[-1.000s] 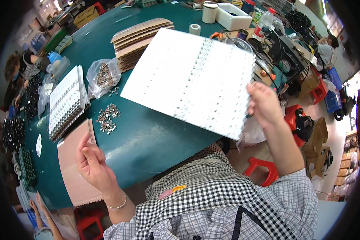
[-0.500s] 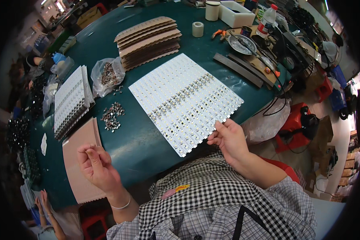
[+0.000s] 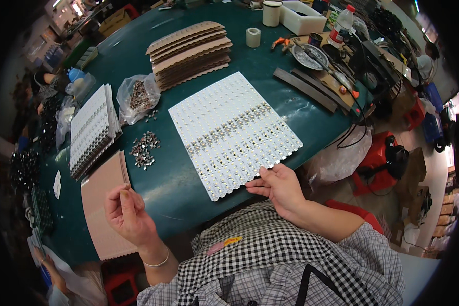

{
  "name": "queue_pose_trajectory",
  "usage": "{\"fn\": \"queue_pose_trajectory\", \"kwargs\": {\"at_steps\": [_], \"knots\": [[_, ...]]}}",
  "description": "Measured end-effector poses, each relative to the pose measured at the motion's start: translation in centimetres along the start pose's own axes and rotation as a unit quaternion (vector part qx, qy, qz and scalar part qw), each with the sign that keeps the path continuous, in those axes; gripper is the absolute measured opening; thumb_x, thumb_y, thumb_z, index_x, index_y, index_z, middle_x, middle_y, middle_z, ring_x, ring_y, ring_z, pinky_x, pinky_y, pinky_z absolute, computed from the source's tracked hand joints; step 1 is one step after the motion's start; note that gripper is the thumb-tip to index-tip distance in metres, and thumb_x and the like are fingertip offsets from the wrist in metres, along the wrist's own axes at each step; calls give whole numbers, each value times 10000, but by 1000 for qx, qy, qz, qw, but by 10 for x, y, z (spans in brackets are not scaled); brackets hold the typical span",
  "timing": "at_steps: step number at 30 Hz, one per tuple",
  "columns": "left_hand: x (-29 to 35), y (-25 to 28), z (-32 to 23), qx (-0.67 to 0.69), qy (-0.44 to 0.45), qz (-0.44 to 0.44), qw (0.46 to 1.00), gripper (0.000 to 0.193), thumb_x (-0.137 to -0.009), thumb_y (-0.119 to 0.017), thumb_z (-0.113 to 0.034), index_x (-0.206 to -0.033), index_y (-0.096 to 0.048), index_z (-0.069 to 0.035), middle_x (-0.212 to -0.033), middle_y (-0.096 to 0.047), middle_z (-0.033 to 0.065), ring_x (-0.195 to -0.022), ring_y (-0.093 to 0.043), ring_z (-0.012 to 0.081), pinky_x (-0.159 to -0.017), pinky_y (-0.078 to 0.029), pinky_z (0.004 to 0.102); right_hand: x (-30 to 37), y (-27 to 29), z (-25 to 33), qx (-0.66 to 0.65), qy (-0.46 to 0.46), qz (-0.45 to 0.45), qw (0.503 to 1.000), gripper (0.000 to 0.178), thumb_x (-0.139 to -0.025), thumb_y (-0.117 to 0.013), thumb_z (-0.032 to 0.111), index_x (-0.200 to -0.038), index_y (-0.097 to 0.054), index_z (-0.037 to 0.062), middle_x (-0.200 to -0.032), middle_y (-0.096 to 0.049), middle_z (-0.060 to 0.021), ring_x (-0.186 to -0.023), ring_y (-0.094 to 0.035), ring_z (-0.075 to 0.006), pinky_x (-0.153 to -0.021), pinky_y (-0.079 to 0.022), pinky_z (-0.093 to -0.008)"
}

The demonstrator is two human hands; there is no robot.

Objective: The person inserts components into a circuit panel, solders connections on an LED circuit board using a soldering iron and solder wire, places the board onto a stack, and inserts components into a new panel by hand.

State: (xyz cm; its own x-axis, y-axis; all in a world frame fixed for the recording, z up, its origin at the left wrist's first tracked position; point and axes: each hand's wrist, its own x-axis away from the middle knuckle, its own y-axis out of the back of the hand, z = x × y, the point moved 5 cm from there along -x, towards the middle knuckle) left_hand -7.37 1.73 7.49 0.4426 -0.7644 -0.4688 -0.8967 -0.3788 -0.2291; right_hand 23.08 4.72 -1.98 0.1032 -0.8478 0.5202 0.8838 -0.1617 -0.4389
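Note:
A white LED circuit board panel [image 3: 229, 117], covered in rows of small chips, lies on the green table. My right hand [image 3: 283, 189] pinches its scalloped near edge between thumb and fingers. Off to the left, my left hand [image 3: 130, 214] is raised with thumb and fingertips pressed together; whatever they hold, if anything, is too small to make out. Beneath that hand is a stack of brown sheets [image 3: 104, 199] overhanging the table edge. Small metal pieces [image 3: 145, 150] form a loose pile between the panel and another stack of LED panels [image 3: 93, 130].
A clear bag of metal pieces [image 3: 138, 97] sits near a tall pile of brown corrugated sheets [image 3: 188, 53]. At the right are dark metal bars [image 3: 306, 89], a round metal dish [image 3: 310, 57] and a bottle [image 3: 341, 24]. Another person's hand [image 3: 51, 268] shows lower left.
The panel has turned slightly clockwise, its near edge swinging left along with my right hand. My left hand has shifted a little right. The other person's hands have lowered.

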Motion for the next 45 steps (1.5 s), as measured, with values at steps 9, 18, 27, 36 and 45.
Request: {"fn": "queue_pose_trajectory", "kwargs": {"at_steps": [9,18,27,36,45], "knots": [[-1,5,1,42,32,45,998,65,-967,-555,-50,-913,-548,-14,-707,-489,21,-571,-380,60,-497,-267,195,-7,21,41,199,-133,226,944,330,-946,-645,178,-1156,-613,-74,-1088,-681,-211,-862,-715,-265,-703,-610,-339],[4,9,-22,40,-18,58,997,115,-993,-562,-85,-1013,-571,28,-672,-363,-27,-560,-271,46,-468,-202,196,-107,92,191,714,509,-209,434,393,-769,-750,184,-1114,-639,34,-1013,-622,-129,-1049,-549,-336,-909,-458,-421],[-9,10,-28,66,41,3,997,79,-927,-580,-15,-963,-567,54,-739,-457,37,-600,-344,73,-503,-232,200,-107,71,189,687,513,-131,497,329,-799,-712,131,-1092,-632,4,-975,-604,-127,-975,-536,-327,-864,-457,-415],[-2,-41,-15,-106,19,78,991,110,-868,-701,-53,-882,-622,22,-707,-566,36,-568,-448,61,-512,-310,191,-103,-49,109,632,496,234,547,281,-789,-715,117,-1049,-653,28,-951,-618,-90,-964,-541,-295,-865,-468,-386],[0,-22,-8,-89,63,40,993,83,-857,-679,-14,-850,-601,16,-708,-574,46,-556,-447,57,-502,-319,186,-109,-64,87,656,496,247,512,278,-788,-718,130,-1040,-659,28,-960,-611,-100,-966,-531,-295,-858,-470,-395]]}}
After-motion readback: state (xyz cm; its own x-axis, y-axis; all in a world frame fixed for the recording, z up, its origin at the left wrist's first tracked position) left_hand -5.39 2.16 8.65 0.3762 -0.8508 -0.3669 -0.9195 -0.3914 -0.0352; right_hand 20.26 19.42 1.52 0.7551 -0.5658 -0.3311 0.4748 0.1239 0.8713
